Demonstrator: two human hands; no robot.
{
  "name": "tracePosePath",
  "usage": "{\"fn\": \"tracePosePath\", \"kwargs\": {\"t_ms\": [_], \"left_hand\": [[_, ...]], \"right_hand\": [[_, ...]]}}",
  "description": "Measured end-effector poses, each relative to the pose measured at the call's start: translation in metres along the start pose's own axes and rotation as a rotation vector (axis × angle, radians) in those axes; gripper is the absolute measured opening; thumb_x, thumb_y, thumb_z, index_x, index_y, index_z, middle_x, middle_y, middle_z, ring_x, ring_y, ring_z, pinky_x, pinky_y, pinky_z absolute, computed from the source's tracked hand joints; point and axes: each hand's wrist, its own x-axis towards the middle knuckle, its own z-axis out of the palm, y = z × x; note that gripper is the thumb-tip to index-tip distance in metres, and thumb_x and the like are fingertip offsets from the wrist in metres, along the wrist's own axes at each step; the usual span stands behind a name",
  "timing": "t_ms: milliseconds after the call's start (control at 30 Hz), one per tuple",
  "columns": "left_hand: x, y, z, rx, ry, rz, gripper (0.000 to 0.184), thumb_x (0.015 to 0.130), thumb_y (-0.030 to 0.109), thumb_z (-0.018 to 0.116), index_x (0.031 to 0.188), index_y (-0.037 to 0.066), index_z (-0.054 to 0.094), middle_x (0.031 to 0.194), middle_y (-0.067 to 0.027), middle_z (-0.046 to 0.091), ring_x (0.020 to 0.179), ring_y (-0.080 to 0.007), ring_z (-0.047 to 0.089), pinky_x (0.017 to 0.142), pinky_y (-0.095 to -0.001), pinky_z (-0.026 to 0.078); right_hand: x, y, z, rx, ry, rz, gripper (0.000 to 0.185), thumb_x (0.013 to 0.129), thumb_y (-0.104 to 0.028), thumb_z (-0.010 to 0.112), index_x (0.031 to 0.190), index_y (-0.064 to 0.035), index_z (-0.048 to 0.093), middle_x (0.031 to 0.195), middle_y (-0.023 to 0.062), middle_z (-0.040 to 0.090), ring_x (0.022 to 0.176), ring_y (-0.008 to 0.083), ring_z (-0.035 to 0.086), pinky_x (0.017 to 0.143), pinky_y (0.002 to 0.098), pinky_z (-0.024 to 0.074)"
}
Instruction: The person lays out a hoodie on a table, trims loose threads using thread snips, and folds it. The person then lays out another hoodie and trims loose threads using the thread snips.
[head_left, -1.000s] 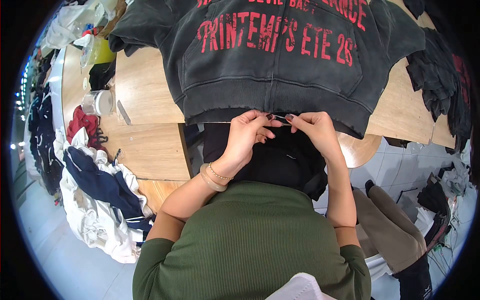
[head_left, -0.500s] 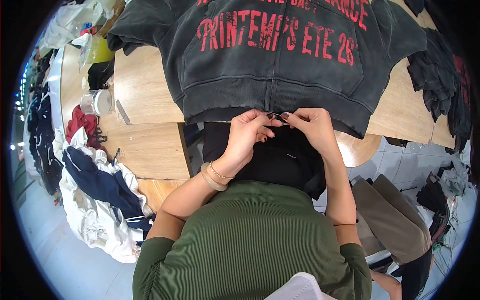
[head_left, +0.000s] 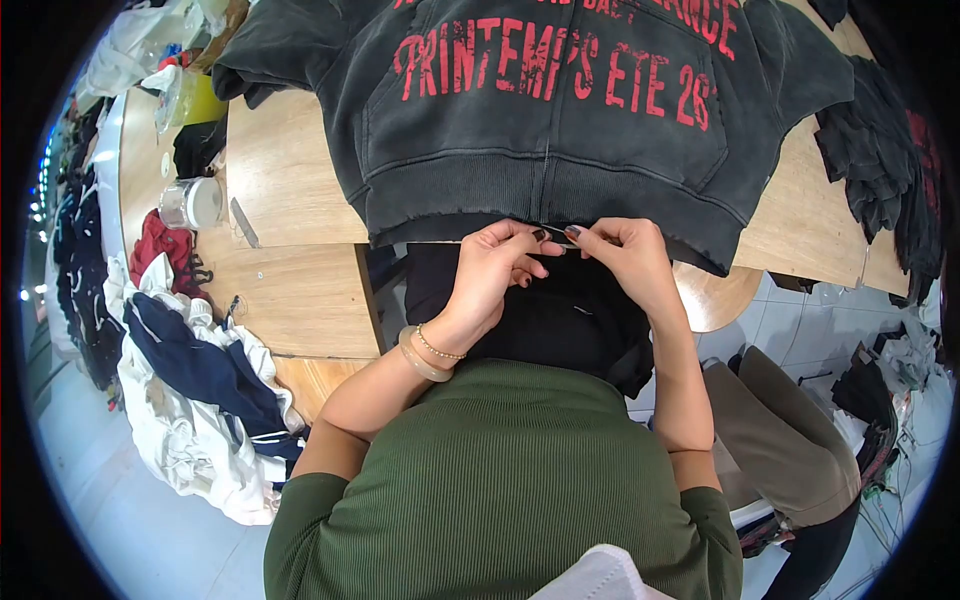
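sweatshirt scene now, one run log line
left hand: pinching near hem | right hand: pinching near hem | held: too small to tell | sweatshirt: on table

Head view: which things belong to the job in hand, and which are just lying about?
In the job:
- dark garment with red lettering
- left hand and right hand, fingers together at its hem; anything between them is too small to tell
- table under it

Apparently just lying about:
- clear jar
- grey strip
- red cloth
- white and navy clothes
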Motion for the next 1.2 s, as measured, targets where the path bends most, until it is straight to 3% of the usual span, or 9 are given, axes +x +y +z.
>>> {"fn": "tracePosePath", "kwargs": {"t_ms": [133,267,367,567,633,667,733,967,1200], "left_hand": [[0.000,0.000,-0.001,-0.001,-0.004,0.003,0.013,0.091,0.011,0.055,0.096,0.002,0.064,0.088,-0.0100,0.071,0.061,-0.0061,0.060,0.054,-0.0163,0.043],[-0.003,0.003,0.000,0.006,0.004,0.006,0.013,0.091,0.009,0.053,0.095,0.002,0.064,0.089,-0.0107,0.072,0.060,-0.0065,0.060,0.052,-0.0163,0.043],[-0.008,0.004,-0.010,0.208,-0.120,-0.046,0.013,0.091,0.008,0.053,0.093,0.002,0.064,0.088,-0.0107,0.072,0.059,-0.0068,0.061,0.051,-0.0164,0.043],[-0.017,0.008,-0.011,0.164,-0.094,-0.046,0.025,0.093,0.010,0.054,0.113,-0.002,0.063,0.089,-0.0113,0.071,0.060,-0.0072,0.062,0.053,-0.0169,0.047],[-0.013,0.012,-0.010,0.026,-0.018,0.026,0.025,0.095,0.012,0.054,0.113,-0.003,0.061,0.091,-0.0123,0.071,0.060,-0.0073,0.062,0.053,-0.0167,0.047],[-0.010,0.014,-0.010,0.015,-0.017,0.030,0.025,0.096,0.013,0.054,0.112,-0.004,0.061,0.091,-0.0126,0.071,0.061,-0.0074,0.063,0.053,-0.0166,0.048],[-0.005,0.011,-0.010,0.007,-0.003,0.042,0.024,0.095,0.013,0.054,0.110,-0.003,0.062,0.091,-0.0126,0.071,0.061,-0.0075,0.063,0.053,-0.0164,0.048],[-0.002,0.007,-0.010,-0.012,0.021,0.078,0.017,0.094,0.011,0.054,0.099,-0.002,0.063,0.090,-0.0120,0.071,0.061,-0.0068,0.063,0.052,-0.0158,0.046],[-0.002,0.006,-0.009,0.005,0.042,0.083,0.016,0.093,0.012,0.055,0.098,-0.001,0.063,0.088,-0.0112,0.071,0.061,-0.0070,0.061,0.052,-0.0166,0.045]], "right_hand": [[0.002,-0.004,0.006,0.007,0.005,0.009,0.031,0.086,-0.023,0.068,0.070,0.0037,0.064,0.056,-0.0032,0.051,0.056,0.0023,0.041,0.050,0.0229,0.0294],[-0.002,-0.009,0.002,-0.021,-0.011,0.022,0.031,0.086,-0.022,0.068,0.070,0.0039,0.064,0.056,-0.0031,0.052,0.057,0.0024,0.041,0.051,0.0229,0.0296],[-0.011,-0.009,-0.009,-0.120,-0.019,0.004,0.033,0.084,-0.029,0.070,0.079,0.0037,0.069,0.051,0.0038,0.048,0.051,0.0063,0.040,0.048,0.0276,0.0316],[-0.017,-0.008,-0.016,-0.100,-0.035,0.039,0.033,0.083,-0.029,0.071,0.076,0.0040,0.068,0.051,0.0045,0.050,0.051,0.0064,0.041,0.049,0.0267,0.0338],[-0.018,-0.013,-0.015,-0.040,-0.023,0.065,0.031,0.085,-0.024,0.069,0.067,0.0009,0.064,0.054,-0.0054,0.045,0.055,0.0021,0.036,0.049,0.0242,0.0251],[-0.017,-0.013,-0.014,-0.042,-0.023,0.064,0.031,0.085,-0.024,0.069,0.067,0.0009,0.064,0.054,-0.0054,0.045,0.055,0.0021,0.036,0.049,0.0242,0.0251],[-0.014,-0.012,-0.012,-0.058,-0.011,0.068,0.032,0.084,-0.027,0.071,0.076,0.0041,0.068,0.053,0.0022,0.053,0.054,0.0051,0.042,0.050,0.0259,0.0343],[-0.015,-0.019,0.001,-0.047,0.056,0.032,0.032,0.084,-0.027,0.070,0.076,0.0042,0.068,0.053,0.0016,0.051,0.054,0.0047,0.041,0.050,0.0247,0.0324],[-0.012,-0.014,0.022,0.013,0.122,-0.030,0.034,0.084,-0.028,0.070,0.077,0.0052,0.067,0.050,0.0022,0.047,0.051,0.0053,0.038,0.047,0.0257,0.0302]]}}
